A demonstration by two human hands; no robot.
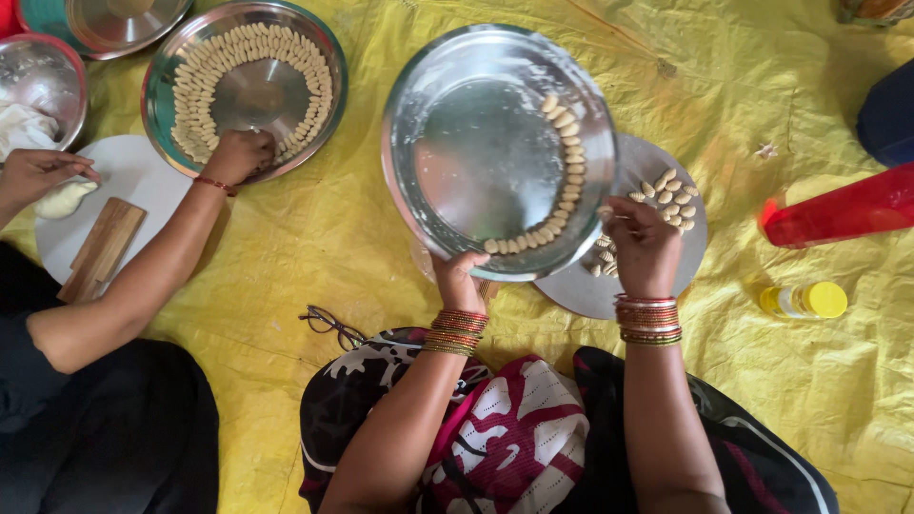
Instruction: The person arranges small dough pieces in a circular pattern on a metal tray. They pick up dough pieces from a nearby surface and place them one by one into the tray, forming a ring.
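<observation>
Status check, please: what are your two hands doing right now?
Left hand grips steel plate rim. Right hand at dough pieces on round board. Nothing in the way.

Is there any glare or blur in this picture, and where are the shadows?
Head view: soft daylight, sharp focus; the tilted steel plate shows a dull sheen but no hard glare; faint shadows lie under the left hand and right hand; the corners look slightly stretched.

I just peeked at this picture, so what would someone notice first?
First, the big shiny steel plate in the middle, tilted up by the left hand, with small dough pieces curving along its right rim. The right hand reaches to it over a round board. Everything sits on a bright yellow sheet.
</observation>
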